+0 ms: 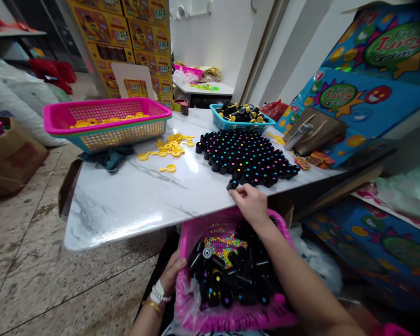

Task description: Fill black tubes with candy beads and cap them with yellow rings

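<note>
At the front edge of the white table [136, 200], my right hand [254, 203] pinches a small black cylinder [233, 184] with a blue dot on top. Beyond it, many similar black cylinders [245, 154] stand upright in tight rows, their tops dotted in several colours. My left hand [173, 273] is closed on the left rim of a pink basket [184, 305] below the table edge. Loose black cylinders [243, 280] lie in this basket in all directions, among many tiny coloured beads [224, 245]. My right forearm hides part of the basket.
Yellow ring-ended pieces [171, 145] lie loose at mid-table. A pink basket nested in a teal one [108, 133] stands back left, over a dark cloth [108, 158]. Behind the rows, a blue basket [240, 125] holds black-and-yellow pieces. Blue printed cartons [360, 102] rise at right.
</note>
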`<state>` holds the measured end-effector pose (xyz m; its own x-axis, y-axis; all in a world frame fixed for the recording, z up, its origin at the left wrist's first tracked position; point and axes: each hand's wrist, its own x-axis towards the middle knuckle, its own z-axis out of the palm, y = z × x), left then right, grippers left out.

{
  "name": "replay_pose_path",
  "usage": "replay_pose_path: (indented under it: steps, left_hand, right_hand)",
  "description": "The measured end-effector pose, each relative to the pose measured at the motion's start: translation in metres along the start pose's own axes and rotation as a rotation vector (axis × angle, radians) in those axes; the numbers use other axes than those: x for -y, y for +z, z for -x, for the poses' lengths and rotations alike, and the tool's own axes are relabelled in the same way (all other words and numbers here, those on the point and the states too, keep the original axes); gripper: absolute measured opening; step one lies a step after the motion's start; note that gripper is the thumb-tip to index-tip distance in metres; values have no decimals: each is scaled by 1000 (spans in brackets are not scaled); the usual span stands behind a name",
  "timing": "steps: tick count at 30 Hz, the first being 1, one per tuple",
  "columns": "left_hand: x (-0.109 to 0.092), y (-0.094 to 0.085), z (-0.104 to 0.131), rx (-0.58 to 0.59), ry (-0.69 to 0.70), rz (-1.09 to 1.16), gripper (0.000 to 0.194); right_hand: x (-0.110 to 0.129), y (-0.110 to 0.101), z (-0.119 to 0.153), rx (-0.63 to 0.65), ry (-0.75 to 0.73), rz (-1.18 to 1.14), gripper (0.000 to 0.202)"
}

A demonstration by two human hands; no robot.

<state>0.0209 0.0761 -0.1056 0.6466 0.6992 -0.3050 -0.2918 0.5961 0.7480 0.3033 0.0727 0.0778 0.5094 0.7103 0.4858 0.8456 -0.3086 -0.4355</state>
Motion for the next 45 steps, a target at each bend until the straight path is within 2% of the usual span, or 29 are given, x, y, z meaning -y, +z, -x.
replay_pose_path:
  steps: [4,7,9,12,15,16,18,21,23,24,27,31,34,36,38,40,42,45]
  left_hand:
    - [-5,4,0,17,3,1,57]
    - [-8,9,0,46,2,21,56]
    - [-10,12,0,60,8,23,58]
    - [-11,15,-1,82,8,21,60]
    - [-8,13,-2,98,-8,24,60]
    - [-7,13,-3,99,-11,25,60]
    - [-5,12,-4,99,-15,27,58]
    - [-6,15,-4,115,-24,33,57]
    - [-8,17,-3,119,-20,34,55]
    - [-9,18,-2,119,-19,32,54]
    - [-11,19,-1,124,-29,38,56]
    - [-8,15,-2,122,-26,32,55]
    - [-7,14,-4,131,-18,20,57]
    - [-7,15,-4,141,-14,28,59]
    - [-7,16,-4,144,-6,30,59]
    - [-7,16,-3,148,-2,27,59]
    - [-6,16,-2,137,-8,23,58]
    - [-4,13,-2,92,-23,5,54]
  right_hand:
    - [2,11,-22,117,-32,224,27]
    - [0,13,-32,143,-31,226,28]
    - [-4,10,-32,160,-99,165,25]
    - [-9,-4,-16,173,-240,31,22]
    - [-7,-20,19,215,-326,-91,22]
    - [-5,-23,34,269,-352,-122,21]
    - [0,-22,65,471,-440,-146,21]
    - [6,-1,104,816,-552,-90,32]
    - [8,17,116,959,-515,-83,39]
    - [7,24,118,991,-469,-81,39]
    - [-5,33,111,960,-357,23,33]
    - [-31,19,98,898,-297,132,22]
    - [-42,10,97,934,-174,-10,21]
    - [-42,10,98,929,-72,-195,31]
    - [-38,14,98,915,-45,-328,36]
    - [-33,20,95,924,-154,-314,31]
    - [-30,26,92,965,-352,-164,23]
    - [-25,28,89,1057,-622,111,25]
